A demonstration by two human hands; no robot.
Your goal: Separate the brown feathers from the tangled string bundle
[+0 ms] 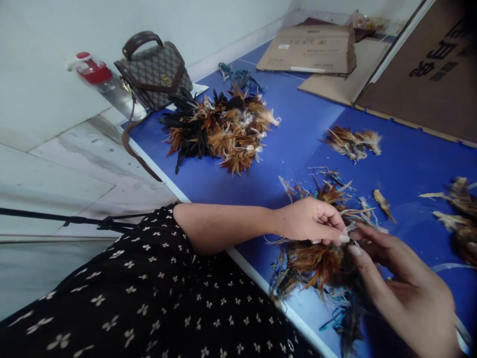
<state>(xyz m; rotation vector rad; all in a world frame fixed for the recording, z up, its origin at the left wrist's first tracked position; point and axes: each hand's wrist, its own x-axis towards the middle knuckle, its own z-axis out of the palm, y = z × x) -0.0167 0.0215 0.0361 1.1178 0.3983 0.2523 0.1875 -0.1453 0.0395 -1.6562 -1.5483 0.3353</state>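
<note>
My left hand and my right hand meet over a bundle of brown and orange feathers near the front edge of the blue table. Both hands pinch the pale quill ends of that bundle between thumb and fingertips. Dark teal strands hang from under the bundle toward the table's edge. My left forearm lies across the table edge, above my black patterned sleeve.
A big heap of brown and black feathers lies at the table's far left, a handbag and a red-capped bottle behind it. Small feather clumps lie further right, some at the right edge. Flattened cardboard covers the far end.
</note>
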